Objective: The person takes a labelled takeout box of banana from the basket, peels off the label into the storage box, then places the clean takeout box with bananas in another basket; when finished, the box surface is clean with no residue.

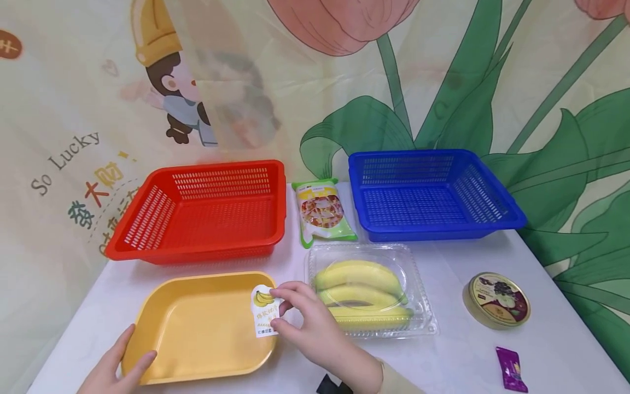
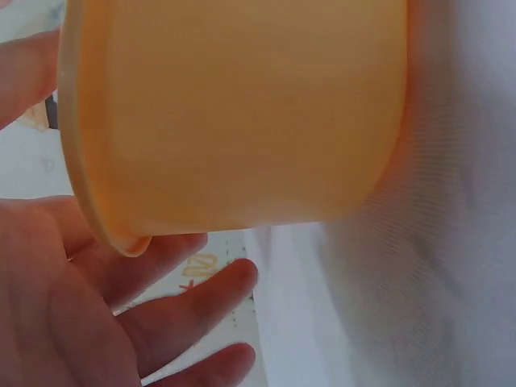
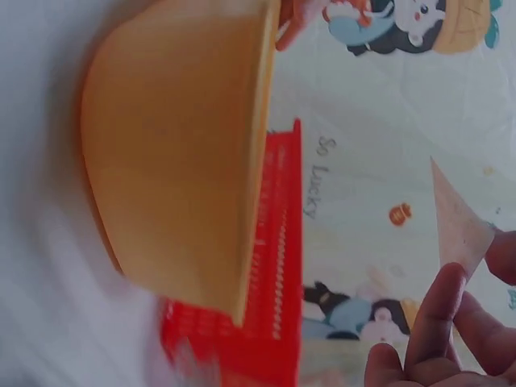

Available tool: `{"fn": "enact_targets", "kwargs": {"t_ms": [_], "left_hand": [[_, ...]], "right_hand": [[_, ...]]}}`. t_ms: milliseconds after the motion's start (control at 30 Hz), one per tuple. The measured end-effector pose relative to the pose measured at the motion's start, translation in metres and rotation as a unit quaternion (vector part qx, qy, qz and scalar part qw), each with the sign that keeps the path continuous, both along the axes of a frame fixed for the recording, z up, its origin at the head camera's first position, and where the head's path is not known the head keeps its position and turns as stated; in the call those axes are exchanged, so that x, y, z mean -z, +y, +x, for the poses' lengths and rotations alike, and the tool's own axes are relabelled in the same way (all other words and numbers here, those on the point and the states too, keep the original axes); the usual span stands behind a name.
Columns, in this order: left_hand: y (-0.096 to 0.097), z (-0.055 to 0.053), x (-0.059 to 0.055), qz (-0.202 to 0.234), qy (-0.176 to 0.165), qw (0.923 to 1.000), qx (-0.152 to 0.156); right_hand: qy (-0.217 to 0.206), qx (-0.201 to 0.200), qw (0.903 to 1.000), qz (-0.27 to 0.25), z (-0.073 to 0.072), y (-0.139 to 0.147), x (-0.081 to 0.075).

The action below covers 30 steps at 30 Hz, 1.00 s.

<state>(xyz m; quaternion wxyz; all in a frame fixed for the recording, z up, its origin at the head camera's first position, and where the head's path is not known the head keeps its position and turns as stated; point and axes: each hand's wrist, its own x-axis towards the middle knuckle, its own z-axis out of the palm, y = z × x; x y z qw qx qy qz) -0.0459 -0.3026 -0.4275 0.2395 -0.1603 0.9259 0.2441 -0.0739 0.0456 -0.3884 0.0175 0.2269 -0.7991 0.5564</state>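
Observation:
In the head view a yellow basin (image 1: 197,328) stands at the front left. My left hand (image 1: 115,358) holds its left rim, thumb over the inside and fingers along the outside; in the left wrist view those fingers (image 2: 189,314) are spread beside the outer wall. Between thumb and fingertips, my right hand (image 1: 315,323) pinches a small white packet (image 1: 264,314) printed with bananas. The packet overlaps the basin's right side in the head view, and the right wrist view shows it (image 3: 459,222) raised above the rim.
Behind the basin stands a red basket (image 1: 221,219), with a blue basket (image 1: 408,202) at the back right. A printed food bag (image 1: 322,213) lies between them. Right of my right hand is a clear box of bananas (image 1: 364,293). Farther right are a round tin (image 1: 497,301) and a purple packet (image 1: 512,369).

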Motion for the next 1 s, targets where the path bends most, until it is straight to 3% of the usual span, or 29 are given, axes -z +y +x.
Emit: {"fn": "enact_targets", "kwargs": {"t_ms": [233, 467, 600, 833, 1000], "left_hand": [[0.001, 0.001, -0.002, 0.004, 0.012, 0.9998, 0.017], [0.001, -0.001, 0.001, 0.009, 0.002, 0.9992, 0.039], [0.002, 0.0, 0.002, 0.016, -0.004, 0.999, 0.042], [0.001, 0.0, 0.007, 0.006, 0.022, 0.9979, 0.061], [0.005, 0.003, 0.01, 0.01, 0.064, 0.9961, 0.06]], "right_hand": [[0.012, -0.045, 0.9989, 0.001, 0.006, -0.028, 0.016], [-0.057, -0.071, 0.9954, -0.029, 0.004, -0.052, 0.022], [-0.074, -0.069, 0.9945, -0.029, -0.001, -0.061, 0.023], [-0.107, -0.059, 0.9924, -0.017, -0.01, -0.069, 0.024], [-0.13, -0.055, 0.9898, -0.015, -0.012, -0.074, 0.026]]}}
